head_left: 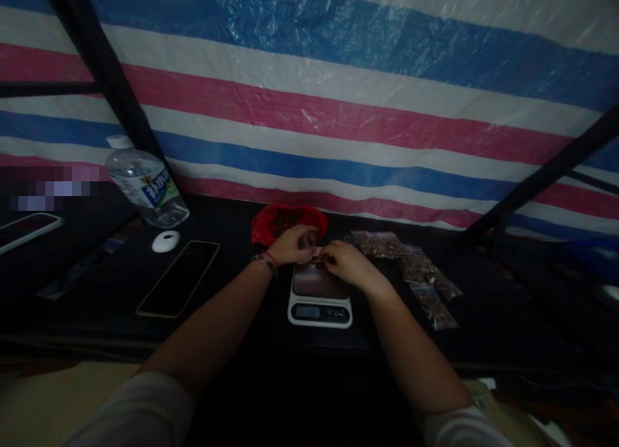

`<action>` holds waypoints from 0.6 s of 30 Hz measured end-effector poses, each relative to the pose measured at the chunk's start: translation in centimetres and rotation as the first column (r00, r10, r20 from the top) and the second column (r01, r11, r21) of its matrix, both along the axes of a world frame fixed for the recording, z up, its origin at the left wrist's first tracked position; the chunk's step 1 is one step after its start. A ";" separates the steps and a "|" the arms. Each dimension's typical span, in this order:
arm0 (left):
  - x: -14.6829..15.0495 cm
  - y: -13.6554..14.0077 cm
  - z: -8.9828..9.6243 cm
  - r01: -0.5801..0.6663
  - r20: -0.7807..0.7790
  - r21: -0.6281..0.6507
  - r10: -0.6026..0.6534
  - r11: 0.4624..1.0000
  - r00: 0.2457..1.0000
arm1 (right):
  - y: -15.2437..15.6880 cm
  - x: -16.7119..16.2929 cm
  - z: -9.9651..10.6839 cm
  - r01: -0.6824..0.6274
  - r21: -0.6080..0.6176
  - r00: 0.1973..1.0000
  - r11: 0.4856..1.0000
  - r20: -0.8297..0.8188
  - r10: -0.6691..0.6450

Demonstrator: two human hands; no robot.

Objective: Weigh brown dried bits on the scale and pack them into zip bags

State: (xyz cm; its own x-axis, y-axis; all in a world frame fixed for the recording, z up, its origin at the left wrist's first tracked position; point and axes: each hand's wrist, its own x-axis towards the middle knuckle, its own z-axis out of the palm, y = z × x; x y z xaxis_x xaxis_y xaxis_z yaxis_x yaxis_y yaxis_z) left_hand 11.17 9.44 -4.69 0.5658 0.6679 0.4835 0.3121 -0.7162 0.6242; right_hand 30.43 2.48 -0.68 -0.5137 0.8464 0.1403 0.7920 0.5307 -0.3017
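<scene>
A white digital scale (320,314) with a metal plate and a lit display lies in front of me. Over the plate's far end, my left hand (291,243) has its fingers curled around a small clear plastic thing (308,240), perhaps a bag or a cup. My right hand (349,261) is closed beside it, its fingertips pinched at small brown dried pieces (317,261). Just behind my left hand is a red bag (258,226) spread open, with more brown pieces inside. To the right lie several small clear bags (420,265) filled with similar pieces.
Left of the scale are a dark phone (180,279), a white rounded mouse-like object (166,241) and a large clear bottle (147,182). Another phone (29,229) lies far left. Black metal bars (541,176) and a striped plastic sheet (338,111) stand behind the black table (271,334).
</scene>
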 end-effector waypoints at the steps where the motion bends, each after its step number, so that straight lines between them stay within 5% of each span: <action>1: 0.0 0.0 0.0 -0.002 -0.003 0.005 0.002 1.000 1.000 | 0.0 0.0 0.1 -0.010 0.002 0.999 1.000 -0.033 0.010; 18: 0.4 -0.7 1.2 -0.002 -0.039 0.132 0.007 0.991 0.999 | 2.5 -1.8 -0.5 0.153 0.110 0.897 0.982 -0.433 -0.091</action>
